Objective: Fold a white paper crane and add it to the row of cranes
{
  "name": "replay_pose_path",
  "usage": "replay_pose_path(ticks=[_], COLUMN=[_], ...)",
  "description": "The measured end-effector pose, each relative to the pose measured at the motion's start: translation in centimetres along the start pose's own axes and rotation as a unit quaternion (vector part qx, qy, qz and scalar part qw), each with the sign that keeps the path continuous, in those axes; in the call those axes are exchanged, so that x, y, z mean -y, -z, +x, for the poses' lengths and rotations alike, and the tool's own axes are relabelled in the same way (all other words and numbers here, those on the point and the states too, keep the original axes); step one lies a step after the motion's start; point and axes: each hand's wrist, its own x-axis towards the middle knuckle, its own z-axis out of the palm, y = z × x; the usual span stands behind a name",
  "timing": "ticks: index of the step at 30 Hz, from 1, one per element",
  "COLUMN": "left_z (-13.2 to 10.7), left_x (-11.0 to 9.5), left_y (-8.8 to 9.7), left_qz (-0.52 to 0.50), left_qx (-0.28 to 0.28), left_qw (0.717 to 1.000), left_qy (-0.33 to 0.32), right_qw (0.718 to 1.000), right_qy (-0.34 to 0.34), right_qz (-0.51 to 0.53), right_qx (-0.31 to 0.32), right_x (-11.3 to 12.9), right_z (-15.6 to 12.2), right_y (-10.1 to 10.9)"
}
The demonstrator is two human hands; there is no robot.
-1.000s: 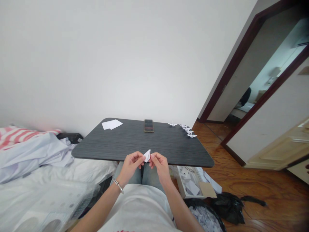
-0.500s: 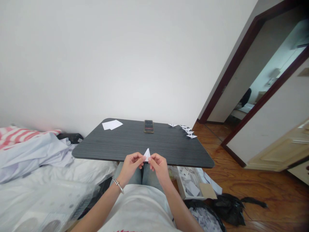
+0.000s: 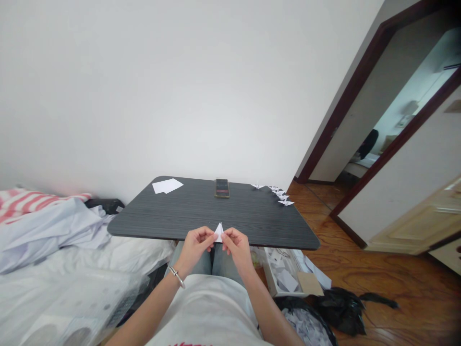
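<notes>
A small white folded paper (image 3: 219, 232), pointed at the top, is held upright at the near edge of the dark table (image 3: 201, 214). My left hand (image 3: 197, 244) pinches its left side between thumb and fingers. On its right side my right hand (image 3: 236, 241) does the same. The fingertips cover the paper's lower corners. Several folded paper cranes (image 3: 279, 193) stand along the table's right end. At the far left of the tabletop lie flat white paper sheets (image 3: 167, 186).
A phone (image 3: 222, 188) rests at the table's back, near the wall. Below on the right are a white box (image 3: 273, 278) of papers, a black bag (image 3: 342, 310) and a bin (image 3: 306, 327) of paper scraps. Bedding (image 3: 118, 254) lies to the left.
Both hands stay in place with the folded paper between them. Its tip has shifted very slightly; little else differs.
</notes>
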Motion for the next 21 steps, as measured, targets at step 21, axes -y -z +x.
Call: replay_pose_path(ticks=[21], left_z=[0.08], left_x=[0.13], left_y=[-0.04], left_qz=[-0.013], left_qx=[-0.004], left_qw=[1.0], left_qy=[0.015], right_qw=[1.0], right_qy=[0.002], right_qz=[0.006], right_qx=[-0.007], right_x=[-0.32], right_z=[0.12], right_y=[0.1])
